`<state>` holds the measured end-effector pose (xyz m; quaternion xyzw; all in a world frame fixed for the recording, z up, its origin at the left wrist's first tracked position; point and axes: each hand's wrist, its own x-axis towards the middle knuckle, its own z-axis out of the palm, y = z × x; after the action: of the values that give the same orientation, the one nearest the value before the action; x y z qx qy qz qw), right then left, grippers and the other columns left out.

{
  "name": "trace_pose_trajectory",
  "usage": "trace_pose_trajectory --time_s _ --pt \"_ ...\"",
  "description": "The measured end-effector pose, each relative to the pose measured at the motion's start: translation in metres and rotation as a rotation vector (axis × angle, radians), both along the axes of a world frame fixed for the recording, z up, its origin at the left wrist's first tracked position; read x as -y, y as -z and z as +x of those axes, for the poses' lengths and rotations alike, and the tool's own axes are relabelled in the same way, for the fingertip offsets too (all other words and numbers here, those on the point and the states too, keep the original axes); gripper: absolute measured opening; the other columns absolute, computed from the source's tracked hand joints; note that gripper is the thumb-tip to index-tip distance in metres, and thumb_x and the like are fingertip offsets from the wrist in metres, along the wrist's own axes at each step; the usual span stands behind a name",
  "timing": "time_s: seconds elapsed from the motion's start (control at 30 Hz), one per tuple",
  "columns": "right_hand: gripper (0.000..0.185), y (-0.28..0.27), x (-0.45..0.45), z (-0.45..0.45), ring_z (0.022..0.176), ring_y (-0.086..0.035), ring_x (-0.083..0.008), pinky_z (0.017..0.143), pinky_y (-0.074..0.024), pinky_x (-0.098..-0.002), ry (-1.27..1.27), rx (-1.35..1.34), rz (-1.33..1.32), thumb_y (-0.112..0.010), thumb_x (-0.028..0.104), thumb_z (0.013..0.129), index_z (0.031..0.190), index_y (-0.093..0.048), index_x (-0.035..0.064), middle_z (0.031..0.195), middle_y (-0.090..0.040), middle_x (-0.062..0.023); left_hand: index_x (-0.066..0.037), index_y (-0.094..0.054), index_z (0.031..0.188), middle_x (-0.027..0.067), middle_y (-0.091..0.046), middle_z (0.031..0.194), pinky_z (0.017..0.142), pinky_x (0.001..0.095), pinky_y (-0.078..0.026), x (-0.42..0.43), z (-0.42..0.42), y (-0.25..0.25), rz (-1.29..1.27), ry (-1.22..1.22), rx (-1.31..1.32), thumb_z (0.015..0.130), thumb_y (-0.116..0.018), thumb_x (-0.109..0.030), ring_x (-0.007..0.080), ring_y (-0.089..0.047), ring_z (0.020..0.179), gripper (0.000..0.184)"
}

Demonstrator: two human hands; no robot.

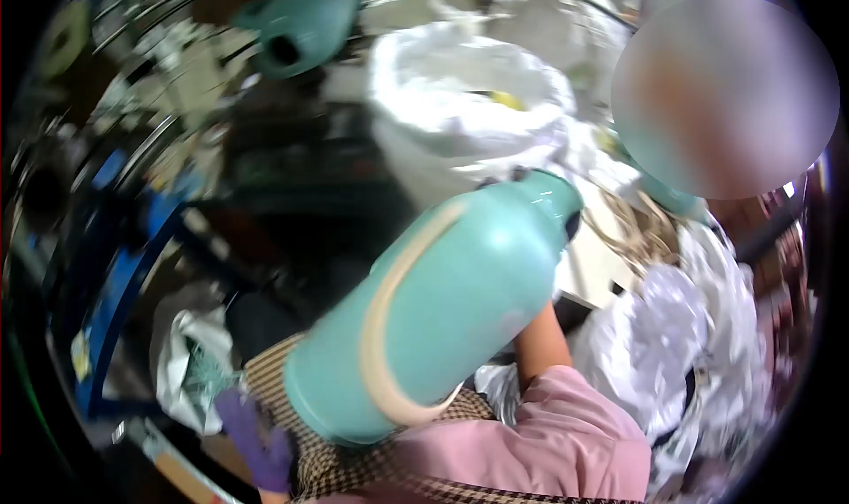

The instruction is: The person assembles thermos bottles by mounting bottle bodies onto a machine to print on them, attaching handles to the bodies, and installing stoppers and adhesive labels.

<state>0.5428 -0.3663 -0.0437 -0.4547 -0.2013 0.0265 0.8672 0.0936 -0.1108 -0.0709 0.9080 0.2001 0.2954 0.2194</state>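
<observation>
A teal thermos flask casing [433, 305] with a beige handle [376, 336] lies tilted across my lap. Its neck points up and to the right. My right hand [573, 225], in a dark glove, grips the casing around the neck from behind, and most of the hand is hidden by it. Low on the left, my left hand [256, 438] wears a purple glove and holds nothing I can see. Its fingers look apart, though blurred, beside the checkered apron [265, 376] and away from the casing.
A large white sack [469, 133] stands open ahead. Another teal casing [309, 26] is at the upper left. Clear plastic bags [654, 336] lie on the right near beige strips [641, 234]. A blue metal frame [133, 301] stands left, near a small white bag [190, 371].
</observation>
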Motion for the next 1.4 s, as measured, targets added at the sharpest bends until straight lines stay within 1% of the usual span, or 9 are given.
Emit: trace_pose_trajectory --time_s 0.13,0.27,0.43,0.6,0.77,0.87,0.97,1.1,1.4 --pt "0.043 0.066 0.151 0.029 0.12 -0.056 -0.0194 0.104 -0.0438 -0.0329 0.688 0.012 0.069 -0.053 0.029 0.103 0.14 -0.05 0.0066 0.131 -0.058 -0.0061 -0.001 -0.065 0.13 0.0097 -0.076 0.102 0.072 0.0389 -0.057 0.035 0.023 -0.036 -0.096 -0.465 -0.043 0.099 -0.063 -0.032 0.0263 -0.07 0.078 0.043" --pt "0.046 0.093 0.243 0.059 0.125 -0.056 -0.0235 0.108 -0.0431 -0.0348 0.937 -0.006 0.205 -0.047 0.028 0.106 0.145 -0.047 0.0061 0.137 -0.057 -0.0083 0.004 -0.063 0.12 0.0223 -0.062 0.128 0.103 0.0463 -0.046 -0.004 0.028 0.014 -0.224 -0.051 0.058 0.094 -0.054 -0.004 0.0376 -0.059 0.118 0.029" --pt "0.049 0.058 0.269 0.161 0.131 -0.056 -0.0278 0.112 -0.0427 -0.0373 0.594 0.112 0.15 -0.041 0.027 0.108 0.151 -0.044 0.0051 0.144 -0.056 -0.0106 -0.001 -0.068 0.105 0.0158 -0.069 0.11 0.091 0.0452 -0.053 -0.02 0.05 -0.031 0.257 0.184 0.153 0.086 -0.068 0.0 0.0373 -0.066 0.1 0.019" --pt "0.047 0.009 0.075 0.122 0.131 -0.056 -0.0286 0.111 -0.0447 -0.0401 0.648 0.523 -0.576 -0.041 0.025 0.107 0.149 -0.045 0.0027 0.145 -0.056 -0.0108 -0.005 -0.069 0.122 0.0175 -0.068 0.122 0.098 0.0413 -0.052 0.001 -0.041 -0.003 -0.371 -0.269 0.133 0.097 -0.063 -0.02 0.0325 -0.064 0.113 0.03" --pt "0.046 0.027 -0.041 0.041 0.131 -0.056 -0.0293 0.11 -0.0467 -0.0429 0.304 0.753 -0.668 -0.042 0.023 0.107 0.147 -0.046 0.0003 0.147 -0.055 -0.0109 -0.004 -0.065 0.121 0.0154 -0.067 0.119 0.094 0.0404 -0.052 0.093 -0.213 0.141 -0.212 -0.967 -0.205 0.096 -0.061 -0.03 0.0299 -0.064 0.11 0.036" --pt "0.046 0.016 -0.055 0.007 0.131 -0.056 -0.0298 0.11 -0.0479 -0.0446 0.138 0.814 -0.647 -0.042 0.022 0.107 0.146 -0.047 -0.0011 0.147 -0.054 -0.011 -0.006 -0.06 0.122 0.0147 -0.066 0.117 0.086 0.0412 -0.053 0.175 -0.339 0.207 -1.23 -1.332 0.905 0.093 -0.061 -0.044 0.0321 -0.065 0.105 0.048" --pt "0.045 0.034 -0.117 -0.082 0.134 -0.054 -0.029 0.111 -0.0477 -0.0427 -0.104 0.31 -0.456 -0.036 0.02 0.109 0.148 -0.043 -0.0015 0.155 -0.044 -0.0153 -0.007 -0.056 0.123 0.014 -0.064 0.115 0.078 0.0419 -0.055 0.247 -0.479 0.284 -1.846 -0.561 2.016 0.09 -0.06 -0.059 0.0344 -0.065 0.1 0.061" --pt "0.038 0.037 -0.135 -0.13 0.132 -0.052 -0.0318 0.108 -0.0482 -0.042 -0.254 0.743 -0.26 -0.039 0.015 0.109 0.144 -0.049 0.0043 0.152 -0.042 -0.0205 -0.02 -0.06 0.133 0.003 -0.063 0.13 0.086 0.0473 -0.058 0.166 -0.4 0.188 -1.559 -1.572 1.809 0.093 -0.045 -0.067 0.0299 -0.061 0.115 0.064" --pt "0.025 -0.016 -0.158 -0.153 0.107 -0.062 -0.0249 0.092 -0.0512 -0.0345 -0.564 0.53 -0.545 -0.057 0.003 0.095 0.118 -0.066 0.0022 0.118 -0.065 -0.0186 -0.008 -0.063 0.131 0.0129 -0.071 0.115 0.079 0.0427 -0.059 0.124 -0.404 0.256 -1.281 -1.505 1.603 0.101 -0.037 -0.06 0.0306 -0.069 0.093 0.065"
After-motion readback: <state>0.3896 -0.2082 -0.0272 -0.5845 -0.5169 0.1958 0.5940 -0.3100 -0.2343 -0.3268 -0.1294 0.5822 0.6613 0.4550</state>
